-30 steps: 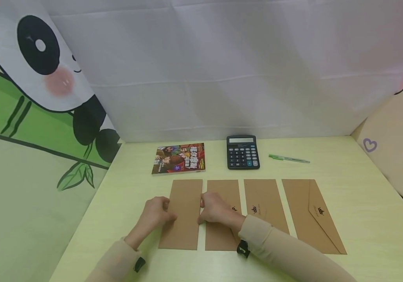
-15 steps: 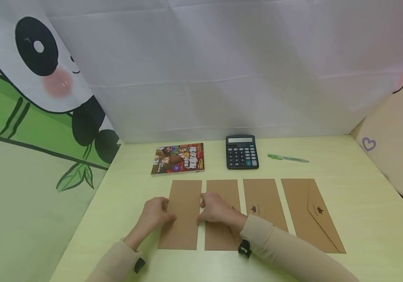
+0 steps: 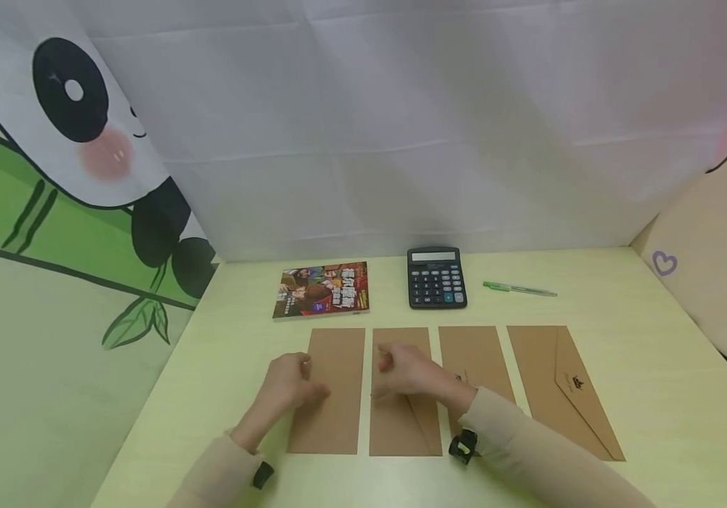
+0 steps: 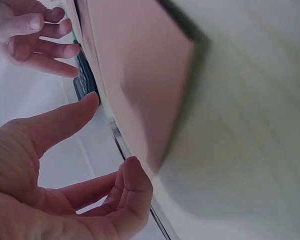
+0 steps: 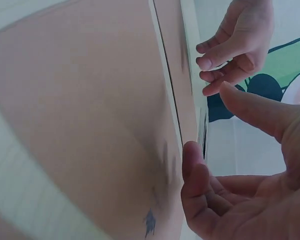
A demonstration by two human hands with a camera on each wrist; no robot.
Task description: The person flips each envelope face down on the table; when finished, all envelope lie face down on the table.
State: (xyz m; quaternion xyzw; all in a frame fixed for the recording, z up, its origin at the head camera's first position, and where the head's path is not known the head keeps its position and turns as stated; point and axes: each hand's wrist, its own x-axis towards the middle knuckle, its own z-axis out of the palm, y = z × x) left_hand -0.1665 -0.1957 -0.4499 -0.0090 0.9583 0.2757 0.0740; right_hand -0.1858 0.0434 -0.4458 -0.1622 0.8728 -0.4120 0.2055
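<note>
Brown paper envelopes lie side by side in a row on the pale table. My left hand point(image 3: 287, 381) is over the left edge of the leftmost envelope point(image 3: 341, 423), whose plain side faces up. In the left wrist view the left hand point(image 4: 20, 175) has thumb and fingers apart, with nothing between them. My right hand point(image 3: 408, 370) hovers over the second envelope point(image 3: 401, 434), covering part of it. The right wrist view shows the right hand point(image 5: 260, 205) with loosely bent fingers, holding nothing above an envelope point(image 5: 85, 115) with a small dark print.
Further right lie the third envelope point(image 3: 471, 342) and the rightmost envelope point(image 3: 538, 374), flap side up with a crown print. Behind the row are a colourful book point(image 3: 322, 291), a black calculator point(image 3: 437, 282) and a green pen point(image 3: 519, 288). A white cloth point(image 3: 363, 190) hangs behind the table.
Both hands have come off the leftmost envelope's edges. The right hand has moved right, over the second envelope; the left has shifted only slightly. The envelopes lie as before.
</note>
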